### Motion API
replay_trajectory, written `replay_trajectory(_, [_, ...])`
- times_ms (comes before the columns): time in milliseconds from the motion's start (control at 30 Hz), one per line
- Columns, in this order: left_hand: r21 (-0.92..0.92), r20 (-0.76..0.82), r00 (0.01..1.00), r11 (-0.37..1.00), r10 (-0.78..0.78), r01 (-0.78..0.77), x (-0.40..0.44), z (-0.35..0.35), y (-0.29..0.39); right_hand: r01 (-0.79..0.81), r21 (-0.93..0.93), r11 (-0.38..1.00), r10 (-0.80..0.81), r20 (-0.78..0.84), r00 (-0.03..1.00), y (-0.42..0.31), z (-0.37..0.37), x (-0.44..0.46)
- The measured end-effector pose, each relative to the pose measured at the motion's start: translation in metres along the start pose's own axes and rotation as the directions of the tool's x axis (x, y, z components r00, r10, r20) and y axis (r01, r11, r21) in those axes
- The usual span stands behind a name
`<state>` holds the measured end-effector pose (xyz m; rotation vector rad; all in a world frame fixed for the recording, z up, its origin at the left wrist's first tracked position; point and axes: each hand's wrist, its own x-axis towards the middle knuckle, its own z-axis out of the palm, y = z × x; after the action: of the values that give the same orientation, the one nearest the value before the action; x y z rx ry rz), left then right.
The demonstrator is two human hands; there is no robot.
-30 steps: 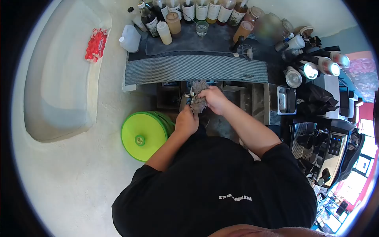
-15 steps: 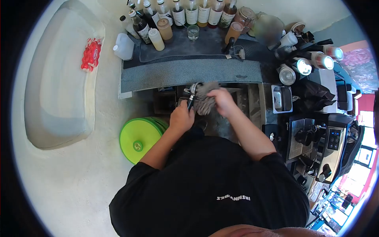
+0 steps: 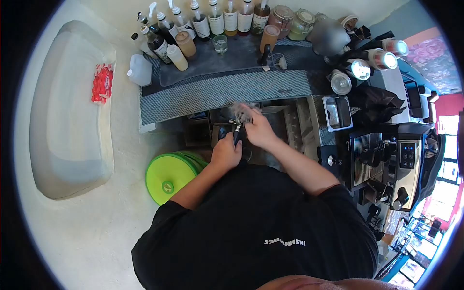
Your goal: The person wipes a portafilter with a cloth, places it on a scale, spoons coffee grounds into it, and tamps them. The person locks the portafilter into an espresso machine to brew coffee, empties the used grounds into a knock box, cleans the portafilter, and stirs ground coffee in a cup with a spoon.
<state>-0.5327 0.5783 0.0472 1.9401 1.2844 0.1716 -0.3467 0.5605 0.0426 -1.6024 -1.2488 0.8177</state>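
Observation:
My left hand [image 3: 226, 152] is wrapped round the black handle of a portafilter [image 3: 237, 134], just beyond my chest and below the counter's front edge. My right hand [image 3: 259, 129] grips a grey cloth [image 3: 241, 112] and presses it over the portafilter's metal head. The cloth is smeared by motion and hides most of the head, so I cannot see inside the basket. Beneath both hands lie the dark open shelves under the counter.
Several syrup bottles [image 3: 216, 21] line the back of the counter, above a grey mesh mat [image 3: 217, 92]. A green-lidded bin [image 3: 169, 179] stands at left. To the right are a steel container [image 3: 337, 114] and an espresso machine [image 3: 408, 159].
My right hand has moved the cloth left, from beside the portafilter onto its head. The portafilter sits slightly lower in view, and the camera view has shifted a little.

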Motion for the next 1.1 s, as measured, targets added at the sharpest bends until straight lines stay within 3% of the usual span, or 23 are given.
replay_trajectory(167, [-0.109,0.069,0.996,0.992,-0.054,0.061,0.001,-0.012,0.001,-0.339,0.13,0.932,0.27,0.377,0.886,-0.024,-0.035,0.018])
replay_trajectory(233, [-0.118,0.076,0.995,0.99,-0.069,0.078,0.007,-0.016,-0.009,-0.253,0.276,0.928,0.182,0.257,0.949,0.003,-0.021,0.017])
replay_trajectory(267, [-0.132,0.071,0.995,0.988,-0.076,0.085,0.008,-0.018,-0.013,-0.015,0.117,0.993,0.014,0.014,1.0,0.004,-0.019,0.011])
replay_trajectory(367, [-0.14,0.04,0.997,0.988,-0.064,0.069,0.008,-0.028,-0.019,0.273,-0.057,0.96,-0.262,0.15,0.953,-0.015,-0.011,-0.001])
replay_trajectory(400, [-0.127,0.02,0.999,0.991,-0.041,0.043,0.007,-0.028,-0.022,0.36,-0.036,0.932,-0.343,0.223,0.912,-0.015,-0.006,-0.004])
replay_trajectory(433, [-0.114,-0.001,1.0,0.993,-0.015,0.015,0.007,-0.028,-0.024,0.29,-0.051,0.956,-0.279,0.164,0.946,-0.014,-0.008,-0.007])
replay_trajectory(533, [-0.381,0.085,0.988,0.912,-0.13,0.152,0.005,-0.025,-0.036,0.069,-0.021,0.997,-0.07,-0.048,0.996,-0.016,-0.025,-0.013])
replay_trajectory(567, [-0.45,0.093,0.987,0.879,-0.129,0.157,0.003,-0.024,-0.04,-0.046,0.079,0.996,0.06,-0.188,0.98,-0.004,-0.023,-0.012])
replay_trajectory(633, [-0.572,0.116,0.987,0.804,-0.113,0.16,0.001,-0.027,-0.037,-0.006,0.339,0.941,0.079,-0.2,0.977,-0.028,-0.039,-0.012])
replay_trajectory(733, [-0.549,0.052,0.998,0.833,-0.042,0.064,0.001,-0.029,-0.024,0.168,0.198,0.966,-0.131,-0.188,0.973,-0.042,-0.03,-0.015])
replay_trajectory(767, [-0.463,-0.02,0.999,0.886,0.029,-0.035,0.002,-0.027,-0.019,0.3,-0.086,0.95,-0.304,-0.035,0.952,-0.045,-0.036,-0.013])
replay_trajectory(833, [-0.256,-0.139,0.972,0.942,0.188,-0.218,0.003,-0.025,-0.013,0.384,-0.241,0.891,-0.375,0.085,0.923,-0.043,-0.022,-0.013])
replay_trajectory(933, [-0.076,-0.217,0.943,0.958,0.254,-0.275,0.009,-0.021,-0.012,0.383,-0.618,0.687,-0.335,0.198,0.921,-0.04,-0.024,-0.006])
replay_trajectory(1033, [0.117,-0.301,0.893,0.943,0.334,-0.313,0.016,-0.029,-0.014,0.301,-0.684,0.664,-0.278,0.148,0.949,-0.038,-0.017,-0.003])
replay_trajectory(1100, [0.167,-0.319,0.89,0.944,0.325,-0.285,0.017,-0.031,-0.018,0.209,-0.504,0.838,-0.163,0.135,0.977,-0.027,-0.007,0.004])
